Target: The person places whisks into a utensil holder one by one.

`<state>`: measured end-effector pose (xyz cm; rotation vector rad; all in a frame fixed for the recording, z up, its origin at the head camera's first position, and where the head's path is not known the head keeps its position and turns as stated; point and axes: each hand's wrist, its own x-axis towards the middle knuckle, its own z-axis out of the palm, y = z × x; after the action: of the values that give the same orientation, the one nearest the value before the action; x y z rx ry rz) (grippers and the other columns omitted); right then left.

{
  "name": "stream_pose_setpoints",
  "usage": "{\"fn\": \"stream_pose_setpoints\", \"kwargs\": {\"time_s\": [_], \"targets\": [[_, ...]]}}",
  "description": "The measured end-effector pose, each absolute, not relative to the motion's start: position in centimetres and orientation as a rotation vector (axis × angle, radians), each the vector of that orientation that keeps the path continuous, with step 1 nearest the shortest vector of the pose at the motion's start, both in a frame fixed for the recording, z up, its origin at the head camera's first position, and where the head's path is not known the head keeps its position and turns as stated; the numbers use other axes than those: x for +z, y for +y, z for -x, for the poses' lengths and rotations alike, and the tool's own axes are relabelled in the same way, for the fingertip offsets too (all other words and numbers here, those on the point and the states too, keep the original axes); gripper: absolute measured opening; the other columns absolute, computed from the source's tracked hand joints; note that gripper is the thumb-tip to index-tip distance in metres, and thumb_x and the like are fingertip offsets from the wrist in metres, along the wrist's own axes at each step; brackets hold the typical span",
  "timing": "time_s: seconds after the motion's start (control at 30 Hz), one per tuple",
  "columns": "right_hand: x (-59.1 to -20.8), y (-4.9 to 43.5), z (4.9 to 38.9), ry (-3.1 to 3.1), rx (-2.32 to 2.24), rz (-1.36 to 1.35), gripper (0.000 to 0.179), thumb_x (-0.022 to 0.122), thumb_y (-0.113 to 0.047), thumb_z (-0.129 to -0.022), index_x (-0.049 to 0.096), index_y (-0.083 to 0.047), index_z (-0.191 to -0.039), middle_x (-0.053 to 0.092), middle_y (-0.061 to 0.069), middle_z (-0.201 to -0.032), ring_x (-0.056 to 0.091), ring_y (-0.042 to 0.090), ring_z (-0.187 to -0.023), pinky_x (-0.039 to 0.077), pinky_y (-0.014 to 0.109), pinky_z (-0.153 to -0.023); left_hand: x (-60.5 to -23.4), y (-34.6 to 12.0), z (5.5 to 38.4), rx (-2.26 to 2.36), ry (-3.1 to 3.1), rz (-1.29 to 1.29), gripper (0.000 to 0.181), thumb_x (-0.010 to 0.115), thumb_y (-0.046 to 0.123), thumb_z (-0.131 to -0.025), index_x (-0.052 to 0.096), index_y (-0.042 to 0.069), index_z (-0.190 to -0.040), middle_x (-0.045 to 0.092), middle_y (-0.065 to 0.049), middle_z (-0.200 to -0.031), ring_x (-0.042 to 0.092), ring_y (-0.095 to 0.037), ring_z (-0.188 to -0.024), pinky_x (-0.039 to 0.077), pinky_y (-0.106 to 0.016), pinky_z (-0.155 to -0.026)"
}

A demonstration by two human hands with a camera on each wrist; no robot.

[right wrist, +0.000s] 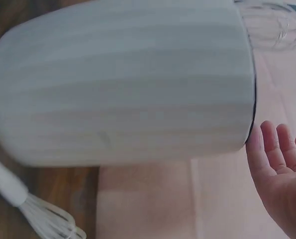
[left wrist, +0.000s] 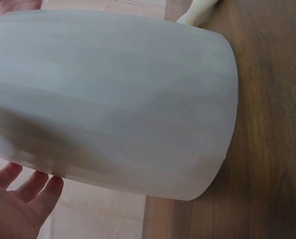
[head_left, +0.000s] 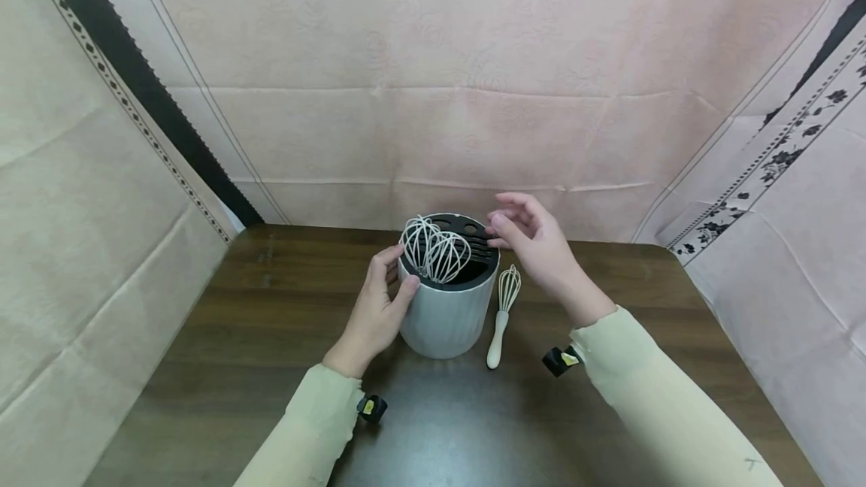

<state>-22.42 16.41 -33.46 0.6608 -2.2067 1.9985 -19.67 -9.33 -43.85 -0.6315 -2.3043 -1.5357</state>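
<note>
A white ribbed utensil holder [head_left: 443, 322] with a black slotted insert [head_left: 473, 235] stands upright on the table. Two wire whisks [head_left: 433, 246] stick up out of its open compartment, their handles hidden inside. At the holder's upper left, my left hand [head_left: 375, 307] grips the side, thumb near the front of the rim and fingers [left wrist: 46, 196] against the wall. My right hand [head_left: 534, 246] is at the right of the rim with relaxed, spread fingers; its little finger [right wrist: 257, 142] is right at the edge. Beside the holder, a smaller whisk [head_left: 501, 314] with a pale handle lies on the table.
The brown wooden table [head_left: 271, 367] has its back edge just behind the holder. A pale cloth [head_left: 473, 134] hangs behind it, with more patterned cloth [head_left: 778, 194] on the right side. Each sleeve bears a small black device [head_left: 561, 359] at the wrist.
</note>
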Motion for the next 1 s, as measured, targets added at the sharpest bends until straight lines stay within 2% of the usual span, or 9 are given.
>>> {"fn": "stream_pose_setpoints", "kwargs": {"time_s": [0.17, 0.4, 0.47, 0.6, 0.73, 0.8, 0.9, 1.0], "targets": [[-34.8, 18.1, 22.2, -2.236, 1.939, -0.560, 0.045, 0.060, -0.023, -0.097, 0.045, -0.005, -0.136, 0.058, 0.018, -0.117, 0.059, 0.039, -0.105, 0.053, 0.042, -0.087, -43.9, -9.0, 19.7, -1.528, -2.298, 0.624, 0.050, 0.048, 0.034, -0.102, 0.025, 0.023, -0.145, 0.033, -0.003, -0.145, 0.041, -0.019, -0.130, 0.040, -0.048, -0.104], [-37.5, 19.8, 22.0, -2.268, 1.906, -0.440, 0.047, 0.061, -0.027, -0.096, 0.046, -0.006, -0.135, 0.059, 0.018, -0.115, 0.063, 0.024, -0.100, 0.055, 0.032, -0.084, -44.1, -8.9, 19.6, -1.518, -2.306, 0.597, 0.051, 0.048, 0.036, -0.101, 0.025, 0.023, -0.145, 0.033, -0.003, -0.144, 0.042, -0.018, -0.130, 0.040, -0.045, -0.105], [-38.7, 20.2, 22.0, -2.281, 1.901, -0.403, 0.047, 0.061, -0.027, -0.096, 0.046, -0.005, -0.135, 0.059, 0.018, -0.114, 0.063, 0.022, -0.097, 0.055, 0.033, -0.083, -44.1, -8.8, 19.6, -1.519, -2.307, 0.593, 0.052, 0.048, 0.036, -0.101, 0.025, 0.023, -0.145, 0.033, -0.003, -0.144, 0.042, -0.019, -0.130, 0.040, -0.046, -0.104], [-41.0, 20.8, 22.0, -2.344, 1.875, -0.289, 0.047, 0.062, -0.026, -0.096, 0.046, -0.004, -0.134, 0.060, 0.018, -0.113, 0.063, 0.024, -0.096, 0.056, 0.036, -0.082, -44.0, -8.7, 19.5, -1.515, -2.308, 0.587, 0.052, 0.049, 0.036, -0.101, 0.025, 0.023, -0.145, 0.033, -0.003, -0.144, 0.042, -0.019, -0.129, 0.040, -0.046, -0.104], [-42.8, 21.0, 22.0, -2.445, 1.849, -0.119, 0.053, 0.064, -0.034, -0.093, 0.045, -0.007, -0.135, 0.060, 0.016, -0.117, 0.060, 0.034, -0.102, 0.055, 0.037, -0.082, -44.1, -8.8, 19.6, -1.513, -2.302, 0.582, 0.051, 0.048, 0.036, -0.101, 0.025, 0.024, -0.145, 0.033, -0.003, -0.144, 0.042, -0.018, -0.129, 0.041, -0.046, -0.104], [-43.6, 21.0, 22.1, -2.473, 1.870, -0.025, 0.057, 0.066, -0.039, -0.091, 0.044, -0.009, -0.135, 0.060, 0.016, -0.119, 0.057, 0.037, -0.106, 0.054, 0.041, -0.086, -44.2, -8.8, 19.6, -1.513, -2.298, 0.582, 0.051, 0.048, 0.036, -0.101, 0.025, 0.024, -0.145, 0.032, -0.003, -0.145, 0.042, -0.018, -0.129, 0.040, -0.047, -0.104], [-44.6, 21.0, 22.2, -2.542, 1.882, 0.089, 0.065, 0.067, -0.043, -0.089, 0.041, -0.008, -0.137, 0.058, 0.017, -0.122, 0.056, 0.037, -0.110, 0.051, 0.048, -0.089, -44.3, -8.8, 19.6, -1.511, -2.301, 0.583, 0.051, 0.048, 0.036, -0.101, 0.025, 0.025, -0.145, 0.032, -0.003, -0.145, 0.042, -0.018, -0.129, 0.041, -0.046, -0.104], [-45.7, 21.2, 22.3, -2.656, 1.843, 0.176, 0.073, 0.068, -0.045, -0.088, 0.036, -0.006, -0.141, 0.055, 0.019, -0.124, 0.057, 0.037, -0.109, 0.052, 0.047, -0.088, -44.2, -8.8, 19.6, -1.512, -2.301, 0.586, 0.051, 0.048, 0.036, -0.101, 0.025, 0.025, -0.145, 0.033, -0.003, -0.144, 0.042, -0.018, -0.129, 0.040, -0.045, -0.104]]}}
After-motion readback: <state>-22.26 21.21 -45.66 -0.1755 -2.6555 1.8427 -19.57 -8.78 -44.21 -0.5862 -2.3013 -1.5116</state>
